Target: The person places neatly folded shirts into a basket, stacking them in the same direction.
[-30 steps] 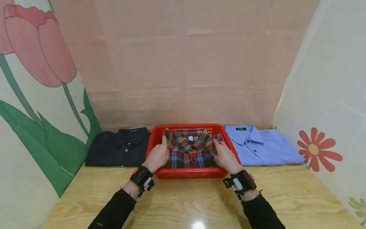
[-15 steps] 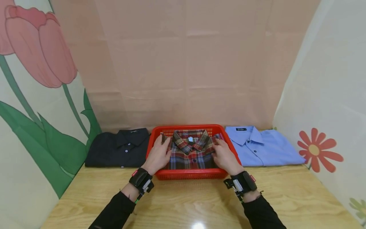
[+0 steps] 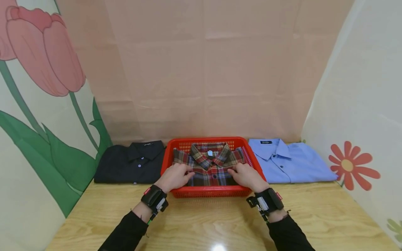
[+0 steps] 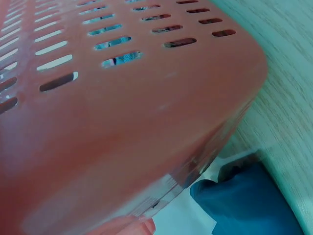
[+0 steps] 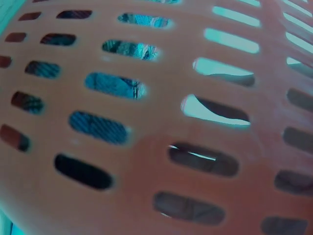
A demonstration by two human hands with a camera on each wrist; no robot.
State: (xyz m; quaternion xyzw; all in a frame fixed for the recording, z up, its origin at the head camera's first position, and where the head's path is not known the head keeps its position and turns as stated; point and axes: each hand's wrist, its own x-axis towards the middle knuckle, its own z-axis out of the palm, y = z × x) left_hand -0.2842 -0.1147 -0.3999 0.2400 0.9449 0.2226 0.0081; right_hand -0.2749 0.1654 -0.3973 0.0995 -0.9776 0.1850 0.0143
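A folded plaid shirt [image 3: 213, 170] lies collar-up in a red plastic basket [image 3: 207, 191], with a small white label inside its collar. My left hand [image 3: 176, 176] rests on the shirt's left front part, its wrist over the basket's near left corner. On the opposite side my right hand [image 3: 249, 176] touches the shirt's right front part, fingers loosely bent. Neither hand plainly pinches any cloth. The left wrist view is mostly filled by the slotted basket wall [image 4: 146, 98]. Plaid cloth shows through the slots of the basket wall [image 5: 151, 103] in the right wrist view.
Left of the basket lies a folded black shirt [image 3: 125, 165]; a folded light blue shirt [image 3: 295, 165] lies to its right. All stand on a wooden table [image 3: 201, 219] against a pinkish-brown backdrop [image 3: 204, 69]. Flower-printed panels [image 3: 351, 104] flank both sides.
Both hands have drawn back from the shirt's upper side parts toward its front. The shirt's left side now lies flatter and spread out; its upper left corner stood folded up before.
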